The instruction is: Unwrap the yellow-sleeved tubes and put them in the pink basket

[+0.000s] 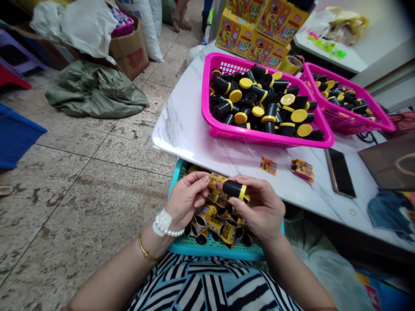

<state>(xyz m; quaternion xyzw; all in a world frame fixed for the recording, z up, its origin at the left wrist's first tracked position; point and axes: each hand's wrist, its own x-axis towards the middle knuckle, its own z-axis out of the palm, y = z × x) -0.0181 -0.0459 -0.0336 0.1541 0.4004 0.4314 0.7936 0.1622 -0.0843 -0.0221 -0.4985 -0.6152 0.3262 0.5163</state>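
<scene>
So the right hand (264, 209) has a black cup (232, 188) by its yellow end, and the left (184, 199) is pinching a wrapper (216, 181) at the other end. Looks like a fitting step, so I'd say it calls for a steady cup and light fingers. All that's over one teal basket (223, 250) of wrapped cups, too many to count. Beyond the hands: two pink baskets (269, 140), one phone (342, 172).
</scene>
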